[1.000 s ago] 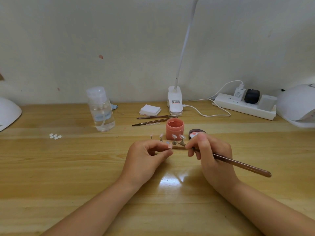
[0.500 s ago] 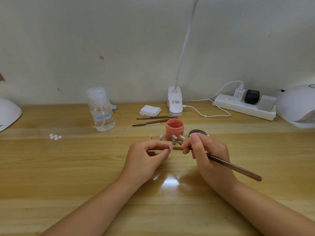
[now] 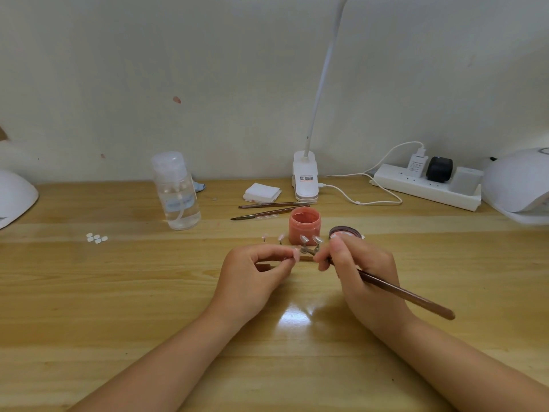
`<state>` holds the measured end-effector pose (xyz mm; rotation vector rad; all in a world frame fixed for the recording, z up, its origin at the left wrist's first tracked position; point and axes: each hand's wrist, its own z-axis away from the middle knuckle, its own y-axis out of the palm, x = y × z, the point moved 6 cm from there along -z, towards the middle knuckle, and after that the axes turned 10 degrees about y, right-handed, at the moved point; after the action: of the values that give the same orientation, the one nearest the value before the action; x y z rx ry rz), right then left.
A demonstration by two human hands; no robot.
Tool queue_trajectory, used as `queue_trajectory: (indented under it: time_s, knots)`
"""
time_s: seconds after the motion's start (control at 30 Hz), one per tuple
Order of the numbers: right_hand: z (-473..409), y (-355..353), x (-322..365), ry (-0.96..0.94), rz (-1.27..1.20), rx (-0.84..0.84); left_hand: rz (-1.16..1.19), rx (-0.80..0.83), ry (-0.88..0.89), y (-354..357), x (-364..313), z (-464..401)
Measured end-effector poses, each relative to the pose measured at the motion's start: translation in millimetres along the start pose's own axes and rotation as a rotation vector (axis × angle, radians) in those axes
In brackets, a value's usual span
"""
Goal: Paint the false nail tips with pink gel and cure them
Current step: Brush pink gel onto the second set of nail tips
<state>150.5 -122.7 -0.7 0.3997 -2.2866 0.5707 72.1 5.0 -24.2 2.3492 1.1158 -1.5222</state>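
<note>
A small wooden stand [image 3: 306, 258] lies between my hands and carries several false nail tips [image 3: 303, 239] on short metal stalks. My left hand [image 3: 252, 278] pinches the stand's left end between thumb and forefinger. My right hand [image 3: 361, 272] grips a brown gel brush [image 3: 407, 295] like a pen; its tip is hidden behind my fingers, close to the stand. An open pink gel jar [image 3: 304, 227] stands just behind the tips, with its dark lid [image 3: 344, 233] lying to the right.
A clear pump bottle [image 3: 176, 193] stands at the back left, loose nail tips [image 3: 96, 237] left of it. Two spare brushes [image 3: 267, 211], white wipes [image 3: 262, 192], a clip lamp [image 3: 306, 181] and a power strip [image 3: 427, 185] lie behind. White curing lamps [image 3: 517, 185] sit at both edges.
My right hand has shifted slightly left and back with the brush, closer to the stand and the tips. My left hand keeps its pinch in the same place.
</note>
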Motion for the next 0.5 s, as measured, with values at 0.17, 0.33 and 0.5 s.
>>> queue_trajectory:
  time_s: [0.17, 0.33, 0.5]
  knots:
    - [3.5, 2.4, -2.8, 0.031, -0.065, 0.044, -0.005, -0.013, 0.009, -1.0, 0.1, -0.2]
    - [1.7, 0.3, -1.8, 0.004, -0.033, 0.011, -0.007, -0.013, 0.004, -0.7, 0.6, -0.3]
    - [1.5, 3.8, -2.6, -0.002, 0.044, 0.024, -0.021, -0.01, 0.007, -0.7, 0.9, -0.3]
